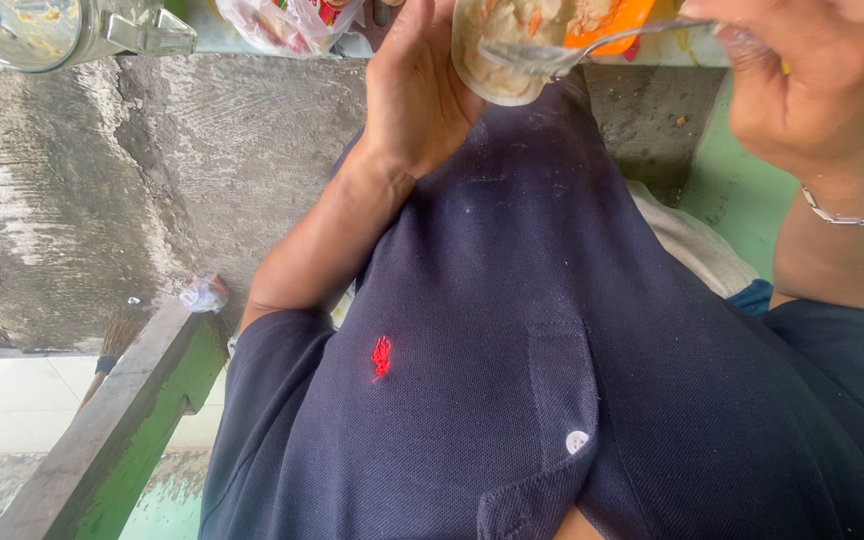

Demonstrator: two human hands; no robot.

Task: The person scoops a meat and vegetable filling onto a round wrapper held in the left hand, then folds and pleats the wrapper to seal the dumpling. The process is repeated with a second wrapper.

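Concrete, rough and grey (152,190), fills the upper left of the view, streaked with pale patches and running up to a ledge at the top edge where a clear glass jug with a metal handle (62,28) and a crumpled transparent plastic bag (287,22) sit. Below it a grey beam with green-painted sides (117,420) slants toward the bottom left corner, beside pale floor tiles (7,400). A pale green painted wall (737,200) shows at the right. The left hand (417,95) is wrapped around a clear plastic cup of pale mixed food (512,45), fingers closed on its side, holding it above the chest near the top centre. The right hand (802,85), a thin silver bracelet (852,212) on its wrist, pinches the handle of a metal spoon (552,55) whose bowl lies across the cup's front. A dark navy polo shirt with a small red embroidered mark (512,350) covers the lower frame.
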